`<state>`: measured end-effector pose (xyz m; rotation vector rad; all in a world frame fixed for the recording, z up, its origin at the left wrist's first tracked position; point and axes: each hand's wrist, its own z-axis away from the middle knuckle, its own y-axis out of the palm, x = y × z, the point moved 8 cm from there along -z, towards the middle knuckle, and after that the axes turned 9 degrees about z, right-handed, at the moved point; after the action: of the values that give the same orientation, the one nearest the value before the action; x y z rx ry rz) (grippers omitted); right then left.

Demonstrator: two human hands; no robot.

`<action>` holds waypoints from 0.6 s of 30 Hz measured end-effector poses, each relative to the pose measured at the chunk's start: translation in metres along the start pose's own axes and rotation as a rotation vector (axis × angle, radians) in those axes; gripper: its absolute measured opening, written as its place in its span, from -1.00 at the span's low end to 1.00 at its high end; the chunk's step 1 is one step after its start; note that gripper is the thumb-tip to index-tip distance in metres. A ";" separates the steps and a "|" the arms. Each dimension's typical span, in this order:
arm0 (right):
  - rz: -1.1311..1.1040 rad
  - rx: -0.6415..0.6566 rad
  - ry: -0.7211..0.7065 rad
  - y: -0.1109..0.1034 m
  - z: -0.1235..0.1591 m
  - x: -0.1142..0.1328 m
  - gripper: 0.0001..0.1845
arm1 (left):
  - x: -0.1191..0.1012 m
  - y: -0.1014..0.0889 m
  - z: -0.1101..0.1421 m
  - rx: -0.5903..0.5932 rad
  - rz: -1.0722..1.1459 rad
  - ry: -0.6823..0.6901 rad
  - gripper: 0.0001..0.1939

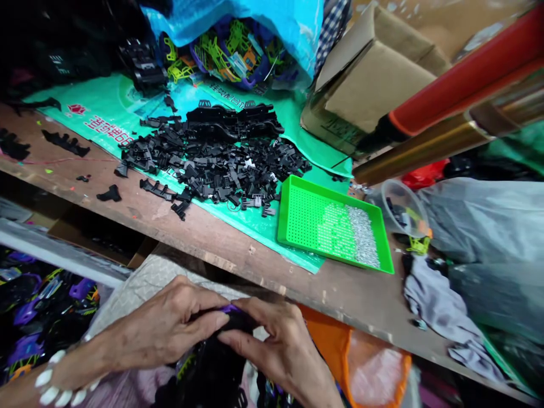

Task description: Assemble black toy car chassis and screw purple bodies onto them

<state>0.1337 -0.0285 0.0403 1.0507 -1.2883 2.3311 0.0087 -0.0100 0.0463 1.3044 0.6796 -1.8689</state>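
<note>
Low in the view, over my lap, my left hand pinches a black and purple plastic toy part between thumb and fingers. My right hand grips the same part from the other side, its thumb close to my left thumb. Much of the part is hidden by the fingers. Below it is a larger dark mass with a bit of yellow-green, too dark to tell whether it joins the held part. On the bench beyond lies a heap of small black plastic pieces.
A green perforated tray holding small silvery pieces stands on the wooden bench. Behind are a blue bag of coloured parts and a cardboard box. A red pole slants in from the right. More toy parts lie lower left.
</note>
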 end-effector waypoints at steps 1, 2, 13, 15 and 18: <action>-0.047 0.020 0.045 0.001 -0.001 -0.004 -0.78 | 0.001 0.001 0.000 0.013 -0.042 -0.008 -0.67; -0.072 0.029 0.080 0.002 -0.001 -0.008 -0.78 | 0.002 0.002 0.001 0.030 -0.087 -0.016 -0.65; 0.079 0.140 0.006 0.006 0.000 0.004 -0.78 | 0.014 -0.001 0.000 0.062 -0.238 -0.052 -0.62; 0.082 0.124 0.002 0.006 -0.001 0.003 -0.76 | 0.012 -0.002 0.000 0.073 -0.252 -0.032 -0.61; -0.050 0.119 0.036 0.008 -0.004 -0.003 -0.79 | 0.010 -0.002 -0.001 0.069 -0.268 -0.010 -0.60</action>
<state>0.1296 -0.0296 0.0314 1.0580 -1.1098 2.4030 0.0053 -0.0105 0.0361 1.2970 0.8245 -2.1278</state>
